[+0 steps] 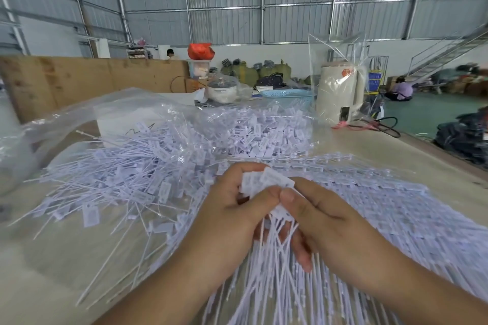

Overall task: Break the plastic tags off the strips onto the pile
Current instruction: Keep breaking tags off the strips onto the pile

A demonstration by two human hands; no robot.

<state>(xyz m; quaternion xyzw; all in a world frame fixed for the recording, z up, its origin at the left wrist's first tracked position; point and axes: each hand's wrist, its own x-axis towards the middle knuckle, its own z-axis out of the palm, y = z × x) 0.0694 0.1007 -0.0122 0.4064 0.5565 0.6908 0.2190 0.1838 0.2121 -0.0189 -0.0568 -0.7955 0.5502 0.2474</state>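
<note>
table (375, 145): a pale worktop is shown carrying all the work; it is kept low and near so that broken-off pieces can fall straight onto it.
plastic sheet (87, 111): a clear bag is seen spread open behind and to the left of the heap, with part of the heap lying on or in it; judged to be the packing from which stock was emptied.
pile (148, 174): loose white tags with long tails are heaped left of centre, just beside the hands, so that each freed tag need only be dropped a short way.
strips (396, 208): unbroken rows of tags are laid flat to the right, fanned toward the person, within reach of the right hand.
kettle (339, 92): a cream jug kettle under a clear bag is stood at the far right edge, well apart from the work; its cord is trailed along the edge.
basket (285, 93): a blue basket and a lidded pot are placed at the back, out of the way.
left hand (232, 214): fingers are curled round the head end of the held bundle, thumb pressed on top, as the fixed side of the snap.
right hand (324, 219): thumb and fingers are pinched on the same bundle, thumb tips nearly touching, judged to bend the piece against the left.
held bundle (266, 182): tag heads are gripped between both hands above the table, tails hanging toward the person; these tails hide the lower fingers and could snag.
</note>
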